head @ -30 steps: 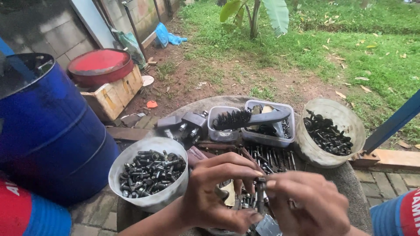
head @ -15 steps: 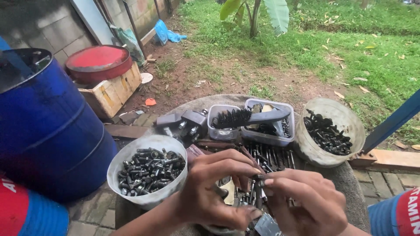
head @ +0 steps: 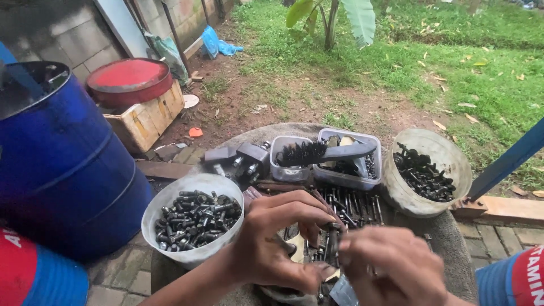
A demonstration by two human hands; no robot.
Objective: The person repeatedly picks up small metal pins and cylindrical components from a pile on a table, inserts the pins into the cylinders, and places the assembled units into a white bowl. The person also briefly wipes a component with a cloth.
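Note:
My left hand [head: 277,238] and my right hand [head: 391,266] meet low in the head view over a round stone table [head: 249,139]. Between the fingertips of both stands a dark metal bolt [head: 332,245], upright; both hands pinch it. Under them lies a pile of long dark bolts [head: 351,204]. A white bowl of bolts and nuts [head: 192,220] sits just left of my left hand. A second pale bowl of dark parts [head: 426,170] stands at the right.
Two clear plastic tubs [head: 326,161] hold a wire brush [head: 309,152] at the table's back. A blue drum [head: 54,158] stands close on the left, a red-lidded can on a wooden crate [head: 136,96] behind it. Grass lies beyond; a blue bar [head: 504,164] slants at right.
Both hands stay together on the bolt; my right hand is blurred and has shifted slightly lower. The view has tilted a little.

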